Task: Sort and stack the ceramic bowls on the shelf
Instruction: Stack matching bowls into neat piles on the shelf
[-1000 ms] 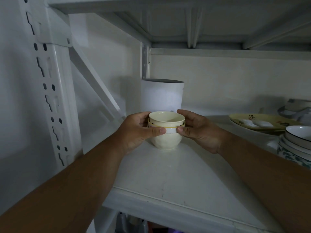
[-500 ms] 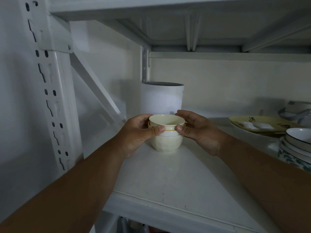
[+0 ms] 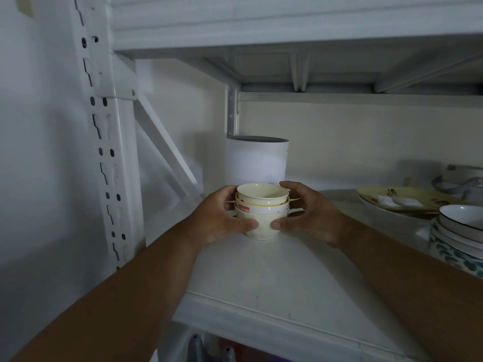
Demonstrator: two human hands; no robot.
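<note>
A small stack of three nested cream bowls (image 3: 262, 208) stands on the white shelf board (image 3: 264, 273), left of its middle. The middle bowl has a yellow rim. My left hand (image 3: 222, 220) grips the stack from the left, thumb on the lowest bowl's front. My right hand (image 3: 305, 215) grips it from the right, thumb low on the front and fingers curled behind the rim. Another stack of larger bowls (image 3: 460, 236), white with dark rims over a green-patterned one, sits at the right edge.
A tall white cylinder (image 3: 257, 160) stands right behind the small stack. A yellow plate (image 3: 397, 199) lies at the back right, with a grey pot (image 3: 462, 178) behind it. A perforated white upright (image 3: 104, 142) and a diagonal brace bound the left side. The upper shelf hangs overhead.
My thumbs have slid down from the middle bowl's rim to the lowest bowl. The view has tilted a little, so the stack appears lower and more of the upper shelf shows.
</note>
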